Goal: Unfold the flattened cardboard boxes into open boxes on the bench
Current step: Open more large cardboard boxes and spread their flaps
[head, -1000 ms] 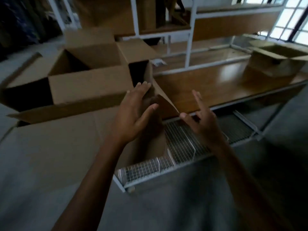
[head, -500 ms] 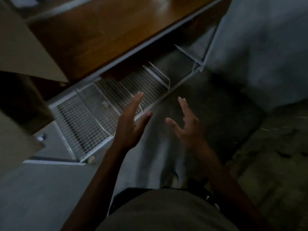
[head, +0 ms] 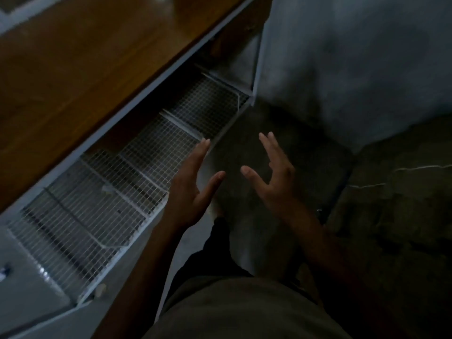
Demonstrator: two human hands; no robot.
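Both forearms reach forward from the bottom of the view. The left grip [head: 190, 192] is wide: its fingers are straight and held together, the thumb is spread to the right, and the palm is turned inward. The right grip [head: 274, 182] mirrors it, also wide, with straight fingers pointing away, the thumb spread to the left and the palm facing the other hand. The two are near each other but apart, thumbs pointing at one another across the gap. Neither holds or touches anything.

No cardboard box shows in this view, so where the boxes lie and which way they point cannot be told.

The brown wooden desk [head: 73, 69] runs diagonally to the left of and beyond the left grip. A white wire mesh shelf [head: 110, 192] sits lower, under the desk's edge, just left of that grip. The grey floor [head: 354, 57] lies beyond and right of the right grip. The light is dim. A pale shirt [head: 244, 309] fills the bottom, nearer than both grips.
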